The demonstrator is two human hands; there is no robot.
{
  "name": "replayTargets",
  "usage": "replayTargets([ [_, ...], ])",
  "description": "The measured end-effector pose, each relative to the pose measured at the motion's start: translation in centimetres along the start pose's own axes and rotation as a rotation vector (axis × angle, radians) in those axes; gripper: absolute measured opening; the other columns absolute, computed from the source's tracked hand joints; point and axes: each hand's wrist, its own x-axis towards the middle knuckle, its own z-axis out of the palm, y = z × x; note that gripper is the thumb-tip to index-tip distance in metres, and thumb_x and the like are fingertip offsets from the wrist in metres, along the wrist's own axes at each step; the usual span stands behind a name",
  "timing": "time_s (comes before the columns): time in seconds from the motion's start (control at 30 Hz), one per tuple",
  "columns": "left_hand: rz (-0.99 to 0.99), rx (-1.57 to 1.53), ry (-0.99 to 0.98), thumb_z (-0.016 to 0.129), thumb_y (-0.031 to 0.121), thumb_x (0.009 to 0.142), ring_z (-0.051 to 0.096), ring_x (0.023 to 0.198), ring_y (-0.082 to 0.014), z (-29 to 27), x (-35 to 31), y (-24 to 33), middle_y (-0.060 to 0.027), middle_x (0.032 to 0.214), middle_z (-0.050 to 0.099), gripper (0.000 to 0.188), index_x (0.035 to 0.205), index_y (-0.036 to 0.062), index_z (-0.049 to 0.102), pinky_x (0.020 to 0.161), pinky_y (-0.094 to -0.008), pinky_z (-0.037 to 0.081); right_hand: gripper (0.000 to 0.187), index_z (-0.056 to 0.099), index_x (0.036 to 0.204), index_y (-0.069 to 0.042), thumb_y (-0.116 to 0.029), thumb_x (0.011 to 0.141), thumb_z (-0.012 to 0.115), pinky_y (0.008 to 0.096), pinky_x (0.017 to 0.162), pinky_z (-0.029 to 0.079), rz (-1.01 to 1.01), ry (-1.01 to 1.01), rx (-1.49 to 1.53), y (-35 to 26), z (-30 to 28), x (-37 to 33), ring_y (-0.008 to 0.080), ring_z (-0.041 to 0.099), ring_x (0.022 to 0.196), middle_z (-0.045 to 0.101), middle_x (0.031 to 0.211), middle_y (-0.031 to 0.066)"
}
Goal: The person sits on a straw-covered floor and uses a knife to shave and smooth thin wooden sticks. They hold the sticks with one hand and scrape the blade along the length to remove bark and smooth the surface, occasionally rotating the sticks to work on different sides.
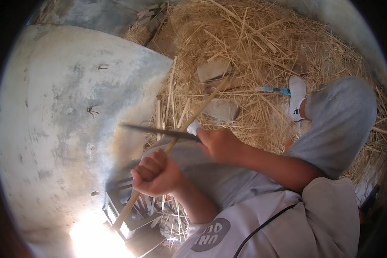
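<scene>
My left hand (155, 174) is closed around a long pale wooden stick (198, 112) that runs from the lower left up toward the straw. My right hand (219, 144) grips the handle of a dark flat blade (152, 130), which points left and crosses the stick just above my left fist. Both hands are over my lap in grey trousers (339, 124).
A rough grey concrete wall (64, 112) fills the left. Straw and wood shavings (262, 47) cover the ground ahead, with thin split strips (170, 101), flat stone pieces (214, 69), a blue-handled tool (274, 90) and my white-socked foot (296, 96). A dark crate (131, 210) stands below my left hand.
</scene>
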Motion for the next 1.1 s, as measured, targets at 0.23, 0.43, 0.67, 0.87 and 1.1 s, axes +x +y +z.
replayTargets([
  [0.23,-0.007,0.005,-0.037,0.045,0.024,0.094,0.006,0.042,-0.0104,0.2,-0.3,-0.2,0.0042,0.046,0.013,0.05,0.052,0.0192,0.018,0.044,-0.0302,0.01,0.021,0.052,0.095,0.001,-0.018,0.095,0.06,0.0462,0.05,0.052,0.118,-0.017,-0.079,1.7,0.4,0.3,0.0399,0.066,0.06,0.06,0.064,0.0213],
  [0.43,-0.021,0.027,-0.04,0.045,0.025,0.093,0.007,0.042,-0.0101,0.3,-0.7,0.0,0.0048,0.046,0.014,0.049,0.053,0.0194,0.018,0.043,-0.0299,0.01,0.024,0.054,0.101,0.006,-0.014,0.09,0.062,0.0439,0.054,0.056,0.096,-0.134,-0.371,3.1,-0.3,0.6,0.0359,0.069,0.063,0.065,0.067,0.0197],
  [0.67,0.019,-0.018,-0.07,0.043,0.023,0.094,0.007,0.042,-0.0095,-0.4,0.1,-0.3,0.0047,0.046,0.014,0.048,0.053,0.0193,0.017,0.043,-0.0295,0.01,0.028,0.054,0.107,0.007,-0.01,0.085,0.062,0.0444,0.054,0.056,0.312,-0.193,-0.172,5.9,0.4,1.1,0.0361,0.069,0.065,0.065,0.07,0.0197],
  [0.87,-0.038,0.0,-0.238,0.042,0.022,0.093,0.008,0.041,-0.009,-0.9,-0.6,0.3,0.005,0.045,0.013,0.048,0.052,0.0188,0.017,0.042,-0.0286,0.012,0.025,0.055,0.1,0.004,-0.017,0.09,0.061,0.045,0.053,0.056,0.171,-0.073,-0.236,6.8,0.7,0.4,0.0376,0.068,0.063,0.063,0.068,0.0195],
  [1.1,-0.014,0.065,-0.44,0.039,0.023,0.093,0.008,0.038,-0.0082,0.3,-1.1,-0.4,0.0066,0.043,0.013,0.047,0.051,0.0183,0.019,0.04,-0.0283,0.011,0.022,0.055,0.094,0.0,-0.021,0.097,0.06,0.0472,0.052,0.053,0.303,0.024,-0.118,5.8,-1.1,1.5,0.0395,0.066,0.06,0.061,0.063,0.0216],
])
